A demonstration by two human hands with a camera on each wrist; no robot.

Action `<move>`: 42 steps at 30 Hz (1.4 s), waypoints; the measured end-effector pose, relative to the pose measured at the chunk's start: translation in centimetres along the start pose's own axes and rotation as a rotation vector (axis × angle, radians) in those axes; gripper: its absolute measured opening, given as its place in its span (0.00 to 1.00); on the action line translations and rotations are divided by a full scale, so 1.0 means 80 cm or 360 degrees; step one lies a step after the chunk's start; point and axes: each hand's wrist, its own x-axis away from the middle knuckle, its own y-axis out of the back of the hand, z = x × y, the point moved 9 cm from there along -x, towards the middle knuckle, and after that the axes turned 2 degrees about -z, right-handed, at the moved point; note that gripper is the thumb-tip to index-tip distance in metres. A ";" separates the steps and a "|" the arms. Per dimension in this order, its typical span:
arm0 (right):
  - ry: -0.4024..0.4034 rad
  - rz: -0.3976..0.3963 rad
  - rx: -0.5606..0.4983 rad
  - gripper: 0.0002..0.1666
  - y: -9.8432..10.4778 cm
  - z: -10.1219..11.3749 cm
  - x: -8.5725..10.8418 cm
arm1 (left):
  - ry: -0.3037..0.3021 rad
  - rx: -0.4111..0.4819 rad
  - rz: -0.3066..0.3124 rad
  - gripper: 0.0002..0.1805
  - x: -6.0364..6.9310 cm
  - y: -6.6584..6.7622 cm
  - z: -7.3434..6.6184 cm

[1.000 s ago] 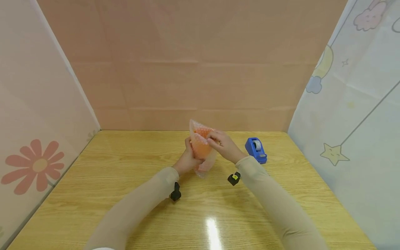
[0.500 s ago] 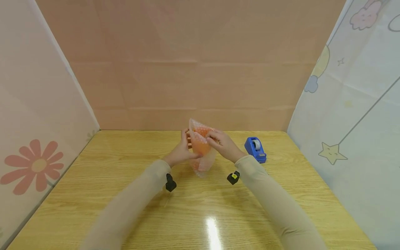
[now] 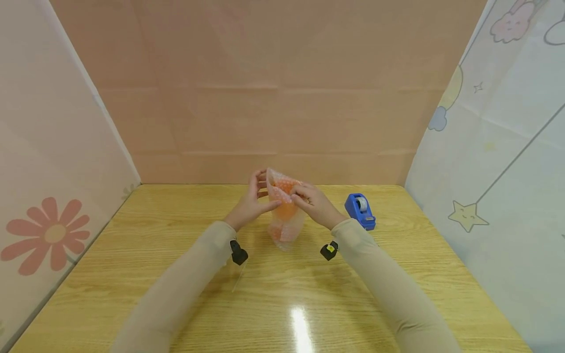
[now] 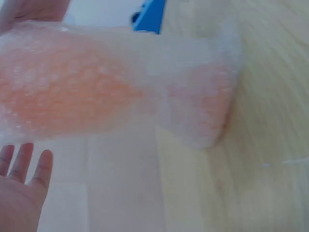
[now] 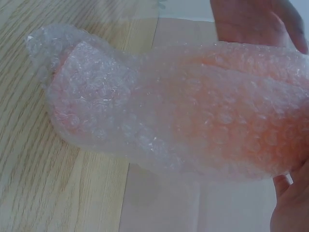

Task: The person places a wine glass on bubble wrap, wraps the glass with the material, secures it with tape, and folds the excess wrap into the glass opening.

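A goblet-shaped orange thing (image 3: 286,212), wide above with a narrow neck and a flared foot, stands at mid-table inside clear bubble wrap (image 5: 145,140). My right hand (image 3: 321,206) pinches the upper edge of the wrap between thumb and fingers from the right. On the other side is my left hand (image 3: 248,203), its thumb reaching across the front of the wrap and its fingers spread beside the left edge. In the left wrist view those fingers (image 4: 42,169) are straight and apart from the wrap. Part of the right hand is out of the wrist views.
A blue tape dispenser (image 3: 359,211) with a roll of tape stands just beyond the right forearm. A thin pale strip (image 3: 239,279) lies on the wooden table (image 3: 132,255) near the left wrist; its kind is unclear. Cloth walls enclose the back and sides.
My left hand has loosened its hold around the wrapped thing and shifted left and upward, fingers spreading. The right hand keeps its pinch almost in place.
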 end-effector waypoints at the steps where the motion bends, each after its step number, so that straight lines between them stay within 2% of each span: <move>1: 0.0001 -0.0001 0.0002 0.13 0.000 0.000 0.000 | -0.0034 -0.0015 -0.0029 0.48 -0.001 0.004 -0.006; 5: 0.0011 -0.0002 -0.0011 0.13 -0.001 0.001 -0.001 | -0.0117 -0.0231 -0.0079 0.40 -0.002 0.013 -0.023; 8: 0.0014 0.0007 -0.0025 0.13 -0.001 0.002 -0.001 | -0.0235 -0.0499 -0.0042 0.30 -0.003 0.011 -0.036; 12: -0.0005 0.0017 -0.0039 0.12 -0.002 0.000 -0.001 | -0.0390 -0.0810 0.0054 0.20 -0.004 0.000 -0.051; 16: 0.0000 0.0023 -0.0034 0.13 -0.002 0.000 -0.001 | -0.0435 -0.0999 0.0128 0.15 -0.006 -0.007 -0.058; 20: 0.0032 0.0028 -0.0029 0.13 -0.003 0.003 -0.002 | -0.0435 -0.1163 0.0125 0.14 -0.012 -0.007 -0.062; 23: 0.0041 0.0023 -0.0035 0.12 -0.003 0.004 -0.003 | -0.0311 -0.1125 0.0094 0.14 -0.017 -0.004 -0.059; 25: 0.0042 0.0015 -0.0038 0.11 -0.003 0.005 -0.003 | -0.0147 -0.0944 0.0043 0.13 -0.019 0.002 -0.054; 27: 0.0039 0.0007 -0.0044 0.10 -0.003 0.005 -0.003 | 0.0005 -0.0733 -0.0051 0.12 -0.019 0.009 -0.048; 29: 0.0041 0.0002 -0.0047 0.10 -0.003 0.005 -0.003 | 0.0098 -0.0583 -0.0155 0.12 -0.018 0.015 -0.045; 31: 0.0044 -0.0003 -0.0045 0.09 -0.003 0.005 -0.003 | 0.0135 -0.0527 -0.0236 0.13 -0.016 0.019 -0.043; 34: 0.0056 -0.0005 -0.0029 0.09 -0.003 0.006 -0.003 | 0.0100 -0.0580 -0.0304 0.14 -0.013 0.022 -0.046; 37: 0.0052 0.0005 -0.0020 0.09 -0.003 0.006 -0.003 | 0.0004 -0.0636 -0.0332 0.12 -0.013 0.023 -0.049; 39: 0.0031 0.0013 -0.0020 0.10 -0.003 0.004 -0.003 | -0.0089 -0.0675 -0.0312 0.09 -0.013 0.022 -0.052; 42: -0.0004 0.0012 -0.0035 0.11 -0.002 0.000 -0.002 | -0.0244 -0.0714 -0.0216 0.07 -0.013 0.021 -0.053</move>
